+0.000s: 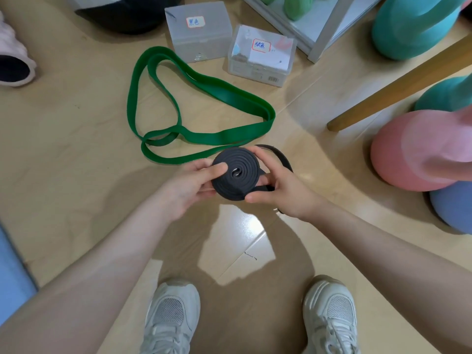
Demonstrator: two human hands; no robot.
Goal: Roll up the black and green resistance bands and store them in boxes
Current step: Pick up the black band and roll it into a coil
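The black resistance band (236,172) is wound into a flat spiral coil held above the floor. My left hand (190,183) grips its left side, thumb on the coil's face. My right hand (278,190) pinches its right side, where a loose black tail loops out behind the fingers. The green resistance band (204,98) lies unrolled in loose loops on the tan floor beyond the hands. Two clear plastic boxes stand behind it: the left box (198,31) and the right box (261,56), both lidded and bearing handwritten labels.
Pink (419,152), teal (419,24) and blue (454,205) kettlebell-like weights crowd the right side, with a wooden leg (398,85) slanting across. A grey shelf (316,24) stands at the back. A pink foam roller (12,60) lies far left. My white shoes (173,318) are below.
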